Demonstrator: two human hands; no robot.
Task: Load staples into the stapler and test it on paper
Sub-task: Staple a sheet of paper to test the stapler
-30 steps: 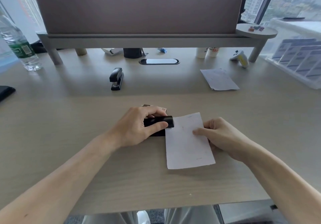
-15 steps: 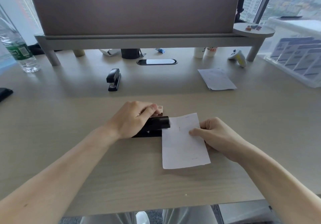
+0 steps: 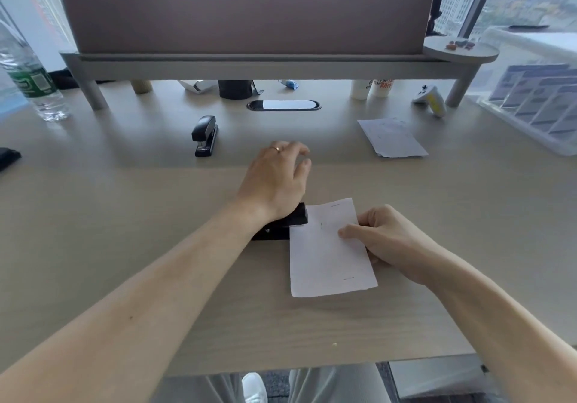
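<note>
Heel of my left hand rests on the stapler, fingers loose; my right hand pinches the paper.

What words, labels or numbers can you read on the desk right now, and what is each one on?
Nothing is legible in this view.
water bottle, green label: print too blurred to read.
white cup: red and dark characters, too small to read.
cards in the clear bin: headings blurred.
paper: only faint short marks, no words.
</note>
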